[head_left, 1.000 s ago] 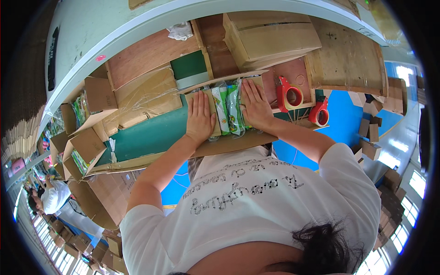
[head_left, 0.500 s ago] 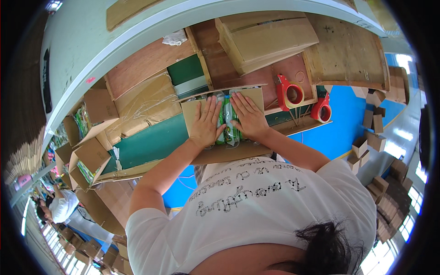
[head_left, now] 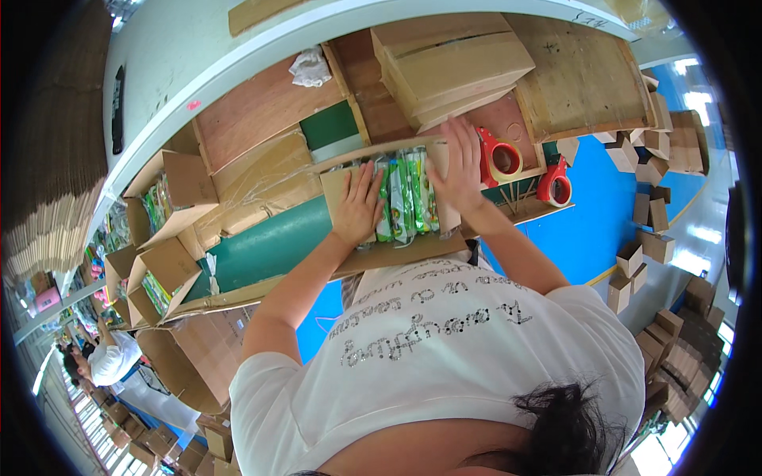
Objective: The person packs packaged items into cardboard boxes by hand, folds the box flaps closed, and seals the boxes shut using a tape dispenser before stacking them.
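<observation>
Left hand [head_left: 357, 209] flat, right hand [head_left: 459, 174] straight-fingered, neither gripping. Between them: shiny green-and-white packets [head_left: 408, 195] rowed in brown carton [head_left: 403, 253].

Packets [head_left: 407, 194] were lined up inside the open carton [head_left: 377, 257], dead centre on the worktop [head_left: 274, 240]; a tape dispenser [head_left: 485, 155] was placed to its right, a second dispenser [head_left: 546, 190] farther right. Behind, a larger box [head_left: 460, 73] was parked; a crumpled cloth [head_left: 310, 68] was laid behind-left, two open boxes [head_left: 193, 178] far left.
</observation>
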The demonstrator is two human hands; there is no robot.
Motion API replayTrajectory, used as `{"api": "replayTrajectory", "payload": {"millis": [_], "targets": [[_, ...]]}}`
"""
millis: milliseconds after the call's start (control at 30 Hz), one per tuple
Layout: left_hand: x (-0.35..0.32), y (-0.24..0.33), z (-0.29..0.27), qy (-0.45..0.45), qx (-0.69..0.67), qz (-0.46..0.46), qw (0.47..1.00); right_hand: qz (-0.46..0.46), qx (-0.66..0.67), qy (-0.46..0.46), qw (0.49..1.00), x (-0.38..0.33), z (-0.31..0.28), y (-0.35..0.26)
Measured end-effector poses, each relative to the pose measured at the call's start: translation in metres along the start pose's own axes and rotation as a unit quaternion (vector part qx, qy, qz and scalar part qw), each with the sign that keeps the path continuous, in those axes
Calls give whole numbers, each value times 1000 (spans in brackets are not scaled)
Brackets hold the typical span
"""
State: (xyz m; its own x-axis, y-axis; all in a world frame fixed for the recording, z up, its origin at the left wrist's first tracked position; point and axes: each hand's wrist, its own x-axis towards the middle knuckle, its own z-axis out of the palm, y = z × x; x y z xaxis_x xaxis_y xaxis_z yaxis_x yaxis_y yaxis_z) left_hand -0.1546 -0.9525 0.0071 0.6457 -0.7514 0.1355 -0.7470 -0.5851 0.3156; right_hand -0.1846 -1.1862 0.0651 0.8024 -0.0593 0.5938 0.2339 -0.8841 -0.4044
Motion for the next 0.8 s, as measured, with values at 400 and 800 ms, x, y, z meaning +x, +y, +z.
{"api": "replayTrajectory", "payload": {"millis": [400,800], "targets": [[-8,-10,-40,153,-55,25,986,-74,87,-191,975,-72,-2,54],[23,-32,8,35,81,-54,995,-83,121,-248,958,-85,-90,-25]]}}
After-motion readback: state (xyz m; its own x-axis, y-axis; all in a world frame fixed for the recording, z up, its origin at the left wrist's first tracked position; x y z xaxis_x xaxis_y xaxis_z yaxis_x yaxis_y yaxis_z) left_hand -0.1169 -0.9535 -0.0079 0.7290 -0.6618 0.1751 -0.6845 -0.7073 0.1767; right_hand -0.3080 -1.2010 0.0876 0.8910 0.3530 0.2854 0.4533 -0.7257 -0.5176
